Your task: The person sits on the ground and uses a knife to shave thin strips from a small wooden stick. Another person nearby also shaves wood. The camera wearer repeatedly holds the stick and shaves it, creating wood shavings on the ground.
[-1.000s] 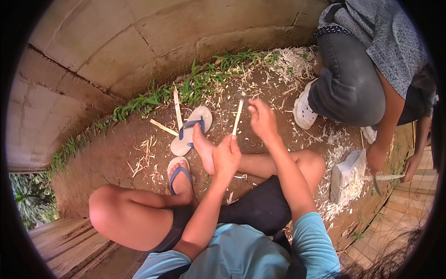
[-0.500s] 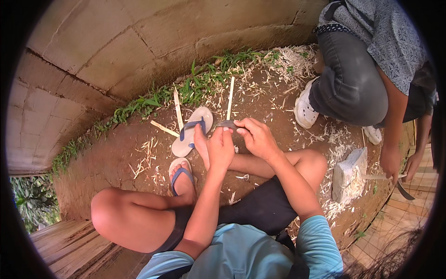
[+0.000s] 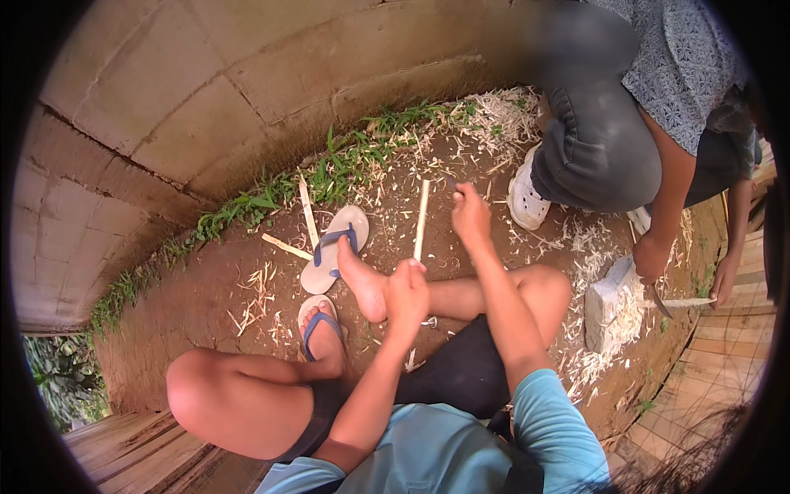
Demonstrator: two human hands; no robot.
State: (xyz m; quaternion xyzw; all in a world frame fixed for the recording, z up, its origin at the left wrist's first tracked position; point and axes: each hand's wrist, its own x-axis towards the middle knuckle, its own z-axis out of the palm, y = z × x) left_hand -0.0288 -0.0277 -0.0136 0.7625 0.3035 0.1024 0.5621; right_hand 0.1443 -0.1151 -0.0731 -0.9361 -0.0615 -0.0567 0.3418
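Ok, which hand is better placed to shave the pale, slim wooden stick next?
Probably the right hand: it holds the dark metal blade beside the stick; the left hand grips its near end.

The left forearm (image 3: 366,387) slants up toward 1 o'clock, ending in a left hand (image 3: 407,292) curled into a tight grip. The right forearm (image 3: 504,300) leans toward 11 o'clock, its right hand (image 3: 471,218) clenched too, between 1 and 2 o'clock from the left, the 2 hands apart.
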